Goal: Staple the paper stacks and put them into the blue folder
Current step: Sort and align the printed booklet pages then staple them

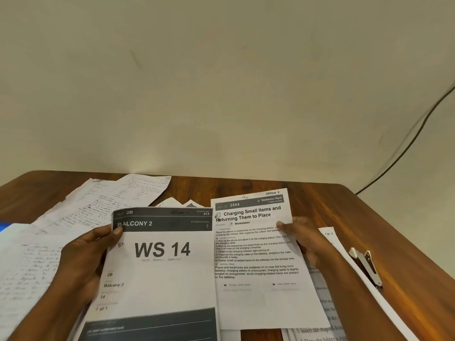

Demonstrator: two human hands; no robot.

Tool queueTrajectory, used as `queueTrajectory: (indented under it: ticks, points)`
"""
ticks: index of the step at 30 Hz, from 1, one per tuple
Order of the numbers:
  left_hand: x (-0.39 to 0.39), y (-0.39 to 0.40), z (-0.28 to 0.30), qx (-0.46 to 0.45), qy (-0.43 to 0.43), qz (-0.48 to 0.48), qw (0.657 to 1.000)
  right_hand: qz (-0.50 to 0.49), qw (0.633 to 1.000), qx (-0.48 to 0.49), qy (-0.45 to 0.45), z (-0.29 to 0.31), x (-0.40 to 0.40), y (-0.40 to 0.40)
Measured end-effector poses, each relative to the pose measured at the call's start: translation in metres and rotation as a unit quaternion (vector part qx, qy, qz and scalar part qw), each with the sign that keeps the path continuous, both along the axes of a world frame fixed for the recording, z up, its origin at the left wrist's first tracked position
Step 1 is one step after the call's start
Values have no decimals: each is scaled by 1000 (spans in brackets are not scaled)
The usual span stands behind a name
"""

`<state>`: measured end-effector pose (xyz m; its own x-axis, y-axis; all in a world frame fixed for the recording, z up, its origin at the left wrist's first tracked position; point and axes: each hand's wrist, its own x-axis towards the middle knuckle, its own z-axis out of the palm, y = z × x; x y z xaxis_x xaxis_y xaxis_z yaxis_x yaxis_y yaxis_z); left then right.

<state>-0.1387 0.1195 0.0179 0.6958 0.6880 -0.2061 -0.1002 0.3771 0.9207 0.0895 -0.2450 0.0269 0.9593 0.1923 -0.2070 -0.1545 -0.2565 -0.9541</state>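
Holding sheets in both hands, we pinch the "WS 14" page [157, 267] with our left hand [83, 262] and the "Charging Small Items" page [258, 262] with our right hand [305, 239]. Right of it lies the stapler [366, 267] on the wooden table [320, 203]; farther left, handwritten sheets [103, 205] overlap a blue edge [3, 226].

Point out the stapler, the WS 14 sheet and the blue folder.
stapler [366, 267], head view, middle of its body.
WS 14 sheet [162, 271], head view, white area under the big print.
blue folder [3, 227], head view, corner at the left edge.
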Motion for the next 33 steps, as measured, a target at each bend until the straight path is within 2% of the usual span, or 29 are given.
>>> queueTrajectory:
  ticks: [9, 24, 28, 30, 33]
  points:
    - [3, 1, -5, 10, 20, 4, 1000, 35, 998, 44, 0, -3, 5, -12]
    - [6, 3, -12, 15, 14, 6, 1000, 130, 991, 3, 7, 7, -12, -7]
    - [4, -5, -6, 8, 10, -10, 1000, 51, 996, 26, -73, 13, -14, 1]
    - [2, -8, -3, 10, 1, -25, 1000, 0, 989, 87, -118, 20, -16, 5]
    - [-1, -13, 1, 7, -18, -48, 999, -23, 971, 177, -160, 32, -24, 11]
